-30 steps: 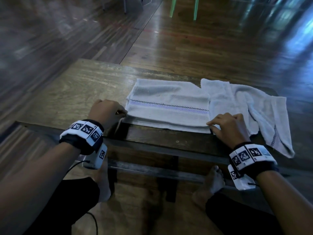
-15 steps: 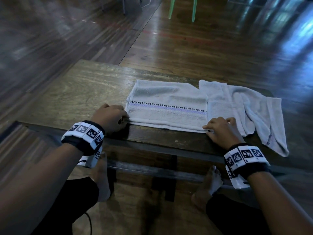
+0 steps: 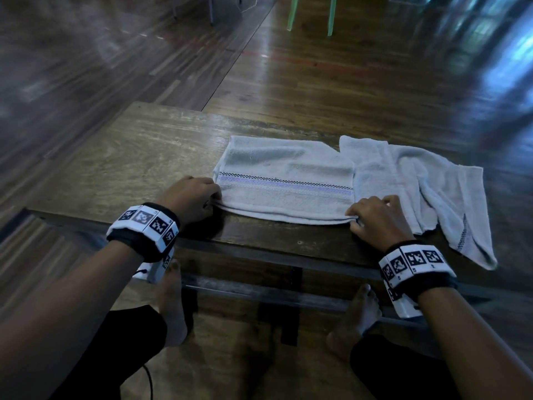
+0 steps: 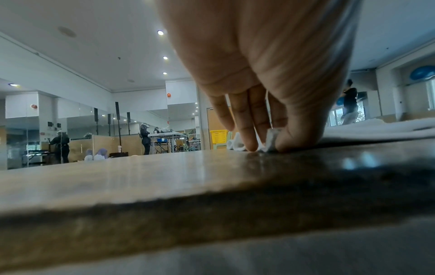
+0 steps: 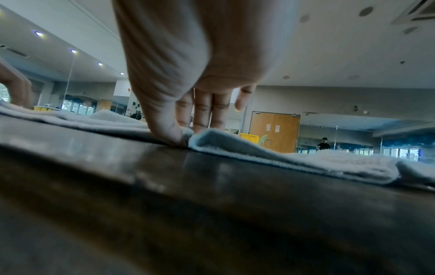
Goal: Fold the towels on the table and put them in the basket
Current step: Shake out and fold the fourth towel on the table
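Note:
A pale folded towel (image 3: 284, 180) with a purple and black stripe lies flat on the wooden table (image 3: 129, 157). My left hand (image 3: 196, 197) pinches its near left corner (image 4: 270, 138) between thumb and fingers. My right hand (image 3: 375, 217) pinches the near right corner (image 5: 188, 134) against the tabletop. A second pale towel (image 3: 427, 186) lies rumpled to the right, one end hanging over the table's near edge. No basket shows in the head view; a yellow basket (image 4: 219, 136) stands far off in the left wrist view.
The table's left half (image 3: 115, 168) is bare wood. My bare feet (image 3: 357, 316) rest on a crossbar under the table. Green chair legs (image 3: 311, 13) stand on the wooden floor beyond. Other people work far off in the room.
Both hands slid along the towel's near edge and now pinch its two near corners. The right hand came off the rumpled towel's side onto the corner. The towel itself stays flat.

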`<state>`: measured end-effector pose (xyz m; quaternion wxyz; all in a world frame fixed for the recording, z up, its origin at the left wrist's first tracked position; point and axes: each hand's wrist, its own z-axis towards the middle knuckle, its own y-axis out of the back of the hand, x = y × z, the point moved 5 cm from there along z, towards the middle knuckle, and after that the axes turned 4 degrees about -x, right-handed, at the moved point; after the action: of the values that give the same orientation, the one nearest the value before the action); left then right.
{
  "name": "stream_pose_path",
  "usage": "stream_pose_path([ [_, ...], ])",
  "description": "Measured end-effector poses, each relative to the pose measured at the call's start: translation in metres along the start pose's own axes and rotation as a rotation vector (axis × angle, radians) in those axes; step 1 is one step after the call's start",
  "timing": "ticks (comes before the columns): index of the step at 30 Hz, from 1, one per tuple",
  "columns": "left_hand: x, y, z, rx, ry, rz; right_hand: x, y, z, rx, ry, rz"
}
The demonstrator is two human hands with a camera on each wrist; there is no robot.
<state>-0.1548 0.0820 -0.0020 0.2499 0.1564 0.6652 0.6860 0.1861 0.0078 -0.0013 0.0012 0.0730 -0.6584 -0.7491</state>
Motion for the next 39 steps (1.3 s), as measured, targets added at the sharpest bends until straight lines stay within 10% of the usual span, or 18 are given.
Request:
stream_pose_path([
  [22, 0.011, 0.052, -0.03, -0.452, -0.014, -0.497, -0.006, 0.063, -0.023, -0.39, -0.182, 0.594],
  [39, -0.029, 0.301, -0.05, -0.81, -0.177, -0.402, -0.033, 0.304, -0.043, -0.686, -0.113, 0.655],
])
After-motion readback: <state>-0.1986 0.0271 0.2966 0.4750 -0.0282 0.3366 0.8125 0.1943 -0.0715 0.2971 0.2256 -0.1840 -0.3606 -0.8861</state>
